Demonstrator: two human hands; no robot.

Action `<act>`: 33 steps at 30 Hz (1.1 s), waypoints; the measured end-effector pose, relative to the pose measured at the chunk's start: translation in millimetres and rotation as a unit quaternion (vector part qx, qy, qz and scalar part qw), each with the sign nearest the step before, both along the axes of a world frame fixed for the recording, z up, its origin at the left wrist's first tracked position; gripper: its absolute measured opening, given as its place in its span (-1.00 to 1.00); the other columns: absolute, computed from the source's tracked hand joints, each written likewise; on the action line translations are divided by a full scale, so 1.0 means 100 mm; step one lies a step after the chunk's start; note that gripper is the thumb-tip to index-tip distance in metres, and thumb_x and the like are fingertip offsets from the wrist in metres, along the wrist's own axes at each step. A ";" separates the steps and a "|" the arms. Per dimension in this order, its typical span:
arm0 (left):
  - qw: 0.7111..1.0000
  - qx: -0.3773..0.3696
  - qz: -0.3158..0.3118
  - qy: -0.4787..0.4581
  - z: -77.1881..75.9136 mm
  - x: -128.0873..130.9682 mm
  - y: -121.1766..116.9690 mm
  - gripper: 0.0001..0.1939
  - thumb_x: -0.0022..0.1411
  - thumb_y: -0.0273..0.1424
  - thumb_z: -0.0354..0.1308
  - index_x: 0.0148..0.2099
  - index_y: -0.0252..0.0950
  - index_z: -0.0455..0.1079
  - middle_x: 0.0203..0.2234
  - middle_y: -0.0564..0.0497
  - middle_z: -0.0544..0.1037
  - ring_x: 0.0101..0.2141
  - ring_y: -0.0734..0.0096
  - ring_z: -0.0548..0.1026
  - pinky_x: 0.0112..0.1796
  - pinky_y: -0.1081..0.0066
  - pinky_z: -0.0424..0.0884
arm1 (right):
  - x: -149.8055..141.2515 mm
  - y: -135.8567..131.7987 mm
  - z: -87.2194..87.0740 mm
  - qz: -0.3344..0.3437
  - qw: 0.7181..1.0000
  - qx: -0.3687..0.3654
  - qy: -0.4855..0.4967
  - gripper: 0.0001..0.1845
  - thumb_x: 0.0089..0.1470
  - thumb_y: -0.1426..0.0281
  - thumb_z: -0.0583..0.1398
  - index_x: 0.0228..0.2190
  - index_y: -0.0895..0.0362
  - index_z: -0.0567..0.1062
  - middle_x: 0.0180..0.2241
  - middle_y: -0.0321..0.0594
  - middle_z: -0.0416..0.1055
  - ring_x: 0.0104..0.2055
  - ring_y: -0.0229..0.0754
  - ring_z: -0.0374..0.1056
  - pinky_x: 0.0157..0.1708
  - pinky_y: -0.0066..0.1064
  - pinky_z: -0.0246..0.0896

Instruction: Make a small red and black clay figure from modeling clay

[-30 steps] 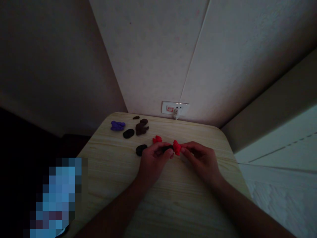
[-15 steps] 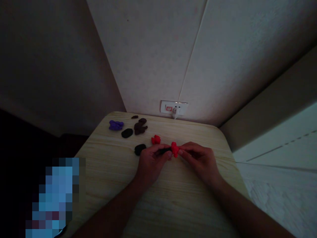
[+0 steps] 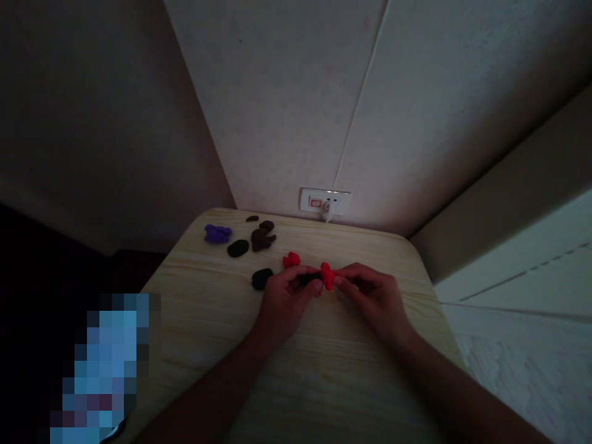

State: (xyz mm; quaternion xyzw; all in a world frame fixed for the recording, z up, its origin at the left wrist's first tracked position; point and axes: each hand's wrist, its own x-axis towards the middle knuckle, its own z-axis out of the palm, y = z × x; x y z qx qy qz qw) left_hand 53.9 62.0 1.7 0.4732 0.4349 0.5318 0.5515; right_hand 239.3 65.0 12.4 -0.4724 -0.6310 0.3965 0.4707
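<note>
My left hand (image 3: 284, 302) is closed around a black clay piece (image 3: 311, 279), partly hidden by its fingers. Thumb and fingers of my right hand (image 3: 372, 296) pinch a lumpy red clay piece (image 3: 328, 276), which touches the right end of the black one. Just beyond my left hand lies a second red clay lump (image 3: 291, 260). A flattened black clay lump (image 3: 261, 279) rests beside the left knuckles, partly covered by them.
Farther back on the wooden tabletop (image 3: 324, 370) sit purple clay (image 3: 217, 234), a black oval clay piece (image 3: 238, 248), brown clay (image 3: 263, 237) and a small brown bit (image 3: 252, 219). A wall socket (image 3: 325, 201) with a plug is behind. A pixelated patch (image 3: 111, 364) covers the lower left.
The view shifts slightly. Both hands stay together in nearly the same place, and the red piece at the black one's end tilts a little. Nothing is let go.
</note>
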 end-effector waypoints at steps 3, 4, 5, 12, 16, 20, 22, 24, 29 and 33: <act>1.000 -0.002 -0.004 -0.013 -0.03 0.01 0.01 -0.84 0.12 -0.43 0.38 -0.20 -0.30 0.60 -0.36 -0.04 0.69 -0.37 0.35 0.61 -0.26 0.33 0.55 | 0.01 0.01 -0.01 -0.004 1.000 0.010 -0.011 -0.85 0.17 0.27 0.35 -0.28 0.07 0.70 -0.34 -0.17 0.61 -0.30 -0.13 0.50 -0.29 -0.33 0.36; 1.000 -0.003 -0.005 -0.021 -0.03 0.01 0.02 -0.83 0.11 -0.43 0.39 -0.20 -0.31 0.60 -0.34 -0.05 0.69 -0.36 0.34 0.61 -0.24 0.32 0.54 | 0.01 0.01 -0.01 -0.004 1.000 0.014 -0.014 -0.85 0.17 0.28 0.35 -0.27 0.07 0.70 -0.34 -0.18 0.60 -0.29 -0.13 0.49 -0.29 -0.34 0.35; 1.000 -0.003 -0.006 -0.029 -0.04 0.00 0.02 -0.82 0.10 -0.43 0.39 -0.20 -0.31 0.60 -0.33 -0.06 0.69 -0.34 0.33 0.61 -0.22 0.31 0.54 | 0.01 0.01 -0.01 -0.004 1.000 0.016 -0.016 -0.86 0.17 0.28 0.35 -0.26 0.06 0.70 -0.34 -0.18 0.60 -0.28 -0.13 0.49 -0.28 -0.34 0.35; 0.995 -0.034 -0.007 -0.089 -0.05 -0.01 0.04 -0.80 0.05 -0.47 0.43 -0.21 -0.32 0.61 -0.32 -0.06 0.69 -0.33 0.35 0.60 -0.19 0.32 0.51 | 0.00 -0.01 0.03 -0.016 1.000 0.002 0.011 -0.87 0.17 0.29 0.35 -0.27 0.05 0.70 -0.31 -0.19 0.64 -0.28 -0.15 0.51 -0.26 -0.35 0.37; 0.978 -0.070 -0.006 -0.195 -0.04 0.00 0.05 -0.79 0.01 -0.47 0.47 -0.24 -0.33 0.60 -0.36 -0.04 0.69 -0.37 0.41 0.59 -0.27 0.40 0.51 | 0.01 -0.01 0.04 -0.048 0.998 0.004 0.031 -0.85 0.14 0.28 0.35 -0.31 0.08 0.68 -0.34 -0.20 0.62 -0.32 -0.17 0.50 -0.31 -0.39 0.37; 0.945 -0.123 -0.024 -0.302 0.02 -0.01 0.05 -0.75 -0.01 -0.46 0.50 -0.23 -0.36 0.60 -0.35 -0.05 0.67 -0.37 0.45 0.59 -0.30 0.47 0.52 | 0.01 0.02 0.03 -0.064 0.997 -0.001 0.032 -0.81 0.14 0.25 0.35 -0.31 0.11 0.67 -0.38 -0.19 0.60 -0.37 -0.19 0.47 -0.35 -0.40 0.36; 0.929 -0.149 -0.029 -0.339 0.05 -0.03 0.05 -0.74 0.00 -0.45 0.51 -0.23 -0.36 0.60 -0.34 -0.04 0.66 -0.37 0.47 0.58 -0.30 0.49 0.53 | 0.00 0.03 0.02 -0.056 0.998 -0.002 0.029 -0.80 0.15 0.23 0.34 -0.33 0.12 0.67 -0.37 -0.18 0.61 -0.38 -0.20 0.46 -0.36 -0.40 0.36; 0.913 -0.171 -0.031 -0.368 0.08 -0.06 0.06 -0.75 0.00 -0.43 0.51 -0.25 -0.36 0.59 -0.34 -0.03 0.64 -0.36 0.47 0.58 -0.30 0.48 0.54 | -0.01 0.03 0.01 -0.048 0.999 -0.004 0.025 -0.78 0.15 0.22 0.33 -0.34 0.12 0.66 -0.36 -0.17 0.61 -0.38 -0.20 0.46 -0.37 -0.40 0.35; 0.880 -0.213 -0.030 -0.424 0.10 -0.10 0.07 -0.68 -0.04 -0.40 0.55 -0.25 -0.35 0.55 -0.36 0.00 0.61 -0.37 0.41 0.56 -0.37 0.42 0.53 | -0.03 0.04 0.00 -0.042 0.999 -0.023 0.020 -0.75 0.15 0.19 0.32 -0.32 0.12 0.67 -0.40 -0.17 0.59 -0.38 -0.18 0.46 -0.35 -0.38 0.36; 0.870 -0.224 -0.048 -0.437 0.10 -0.09 0.07 -0.73 0.08 -0.34 0.48 -0.24 -0.34 0.51 -0.39 0.02 0.58 -0.41 0.42 0.52 -0.41 0.40 0.47 | -0.03 0.04 0.01 -0.037 0.999 -0.031 0.011 -0.73 0.15 0.18 0.32 -0.29 0.13 0.68 -0.39 -0.17 0.59 -0.37 -0.17 0.46 -0.34 -0.37 0.36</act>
